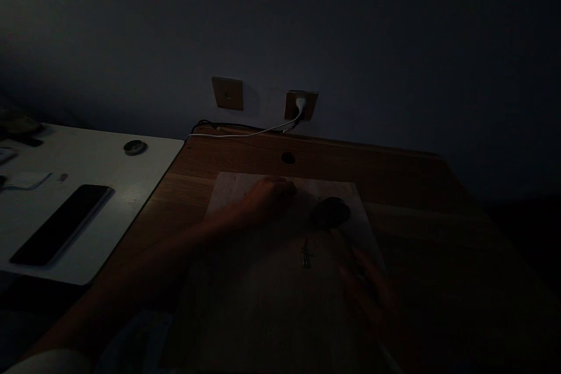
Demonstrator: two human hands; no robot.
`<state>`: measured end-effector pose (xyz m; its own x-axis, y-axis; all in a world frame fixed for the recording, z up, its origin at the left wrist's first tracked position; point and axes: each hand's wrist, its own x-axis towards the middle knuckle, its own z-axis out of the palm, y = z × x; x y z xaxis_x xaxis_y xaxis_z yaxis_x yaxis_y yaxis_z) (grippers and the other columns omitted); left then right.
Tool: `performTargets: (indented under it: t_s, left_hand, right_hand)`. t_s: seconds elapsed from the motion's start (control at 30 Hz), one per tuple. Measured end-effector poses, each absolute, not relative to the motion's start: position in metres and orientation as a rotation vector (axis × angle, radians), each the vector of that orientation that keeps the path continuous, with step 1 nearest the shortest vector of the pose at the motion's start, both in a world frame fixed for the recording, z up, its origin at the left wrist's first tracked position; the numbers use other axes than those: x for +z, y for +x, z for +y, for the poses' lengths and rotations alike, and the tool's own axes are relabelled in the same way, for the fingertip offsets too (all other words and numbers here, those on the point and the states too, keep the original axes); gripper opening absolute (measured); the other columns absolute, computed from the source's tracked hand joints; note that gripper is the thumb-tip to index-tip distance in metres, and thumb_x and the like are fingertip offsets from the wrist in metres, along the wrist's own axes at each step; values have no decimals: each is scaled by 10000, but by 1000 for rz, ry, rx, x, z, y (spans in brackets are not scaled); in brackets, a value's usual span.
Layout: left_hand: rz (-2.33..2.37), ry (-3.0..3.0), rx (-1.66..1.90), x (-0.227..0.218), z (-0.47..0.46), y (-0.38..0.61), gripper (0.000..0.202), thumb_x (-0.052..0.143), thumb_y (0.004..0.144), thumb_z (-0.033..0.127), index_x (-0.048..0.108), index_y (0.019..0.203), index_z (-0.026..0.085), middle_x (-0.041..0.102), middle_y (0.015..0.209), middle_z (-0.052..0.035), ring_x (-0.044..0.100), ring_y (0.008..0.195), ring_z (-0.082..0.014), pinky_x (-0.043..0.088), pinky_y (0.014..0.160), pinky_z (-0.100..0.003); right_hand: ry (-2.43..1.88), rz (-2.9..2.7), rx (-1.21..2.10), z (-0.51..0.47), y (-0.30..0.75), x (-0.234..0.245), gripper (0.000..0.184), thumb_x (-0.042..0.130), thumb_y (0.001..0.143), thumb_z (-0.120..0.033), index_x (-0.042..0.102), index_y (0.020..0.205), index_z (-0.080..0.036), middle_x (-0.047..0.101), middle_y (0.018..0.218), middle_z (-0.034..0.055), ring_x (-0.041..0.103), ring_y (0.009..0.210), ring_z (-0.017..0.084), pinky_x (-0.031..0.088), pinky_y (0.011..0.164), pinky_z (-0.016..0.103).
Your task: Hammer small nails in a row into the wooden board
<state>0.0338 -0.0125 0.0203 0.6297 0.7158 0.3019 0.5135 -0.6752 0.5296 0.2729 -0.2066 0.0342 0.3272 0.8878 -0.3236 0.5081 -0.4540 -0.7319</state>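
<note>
The scene is very dark. My left hand (272, 194) rests on the far part of a pale wooden board (258, 315), its fingers curled together; what they pinch, if anything, cannot be made out. At the board's right side my right hand (370, 289) is closed around the handle of a mallet. The mallet's dark, blunt head (329, 213) is over the board, to the right of my left hand. A few small metal nails or screws (305, 256) lie on the board between the two hands.
The board lies on a brown wooden table (412, 216) against a wall. A white table (118, 187) adjoins at left, bearing a black phone (63, 225) and a small round tin (135, 147). A white cable (245, 135) runs along the back edge to a wall socket (300, 105).
</note>
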Motion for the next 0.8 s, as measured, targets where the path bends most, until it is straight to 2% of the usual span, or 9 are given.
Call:
performTargets:
  t_s: [0.17,0.27,0.37,0.43,0.5,0.57,0.67,0.7,0.8]
  left_hand:
    - [982,2456,711,16,-13,34,143,598,881,110,711,953,160,704,927,-67,660,847,-183,497,761,-276]
    - [1006,2419,717,15,-14,36,115,612,875,127,705,934,162,697,921,-64,652,821,-175,490,740,-268]
    - [1035,2391,722,16,-15,37,109,609,877,139,692,945,161,704,921,-69,657,825,-180,488,733,-273]
    - [1031,2337,739,16,-16,37,191,613,865,128,676,1041,166,719,939,-63,669,837,-181,490,734,-273]
    - [1019,2253,760,16,-16,36,351,631,837,108,630,1181,179,733,947,-46,685,832,-173,492,722,-263]
    - [1006,2183,769,14,-15,36,497,662,810,105,568,1289,194,741,939,-31,697,821,-170,493,703,-253]
    - [993,2127,773,12,-13,36,601,693,812,141,498,1378,197,746,916,-30,705,796,-173,496,686,-250]
    - [987,2117,779,11,-13,36,623,702,819,160,479,1399,196,747,915,-33,706,791,-174,497,684,-250]
    - [977,2105,809,8,-12,36,656,719,825,191,456,1426,193,748,919,-40,707,785,-177,502,690,-254]
  right_hand:
    - [-2047,-1272,1017,-191,265,46,783,596,805,-726,638,1375,-191,697,1338,149,655,1227,349,534,1007,456]
    - [-2019,-1300,981,-179,259,53,784,593,798,-733,649,1347,-176,749,1202,143,710,1096,345,585,871,428]
    - [-1952,-1353,1026,-165,252,60,732,564,841,-729,633,1354,-211,770,1054,94,743,855,280,583,675,358]
    - [-1915,-1384,1095,-156,248,65,715,542,874,-722,597,1386,-226,761,927,51,699,653,219,538,555,320]
    - [-1877,-1423,1137,-149,246,68,701,531,892,-711,581,1397,-227,750,880,32,660,577,194,513,514,308]
    - [-1845,-1474,1114,-144,245,70,666,532,903,-690,599,1379,-229,761,970,49,703,687,211,549,592,318]
    - [-1836,-1515,1049,-142,243,71,629,554,903,-662,627,1356,-232,744,1177,79,724,996,267,583,794,353]
    - [-1840,-1519,1066,-142,243,70,638,555,902,-661,619,1368,-231,736,1212,87,716,1046,282,587,807,362]
    - [-1862,-1507,1173,-145,243,68,674,540,903,-673,580,1414,-236,739,1215,105,734,1001,302,603,684,371]
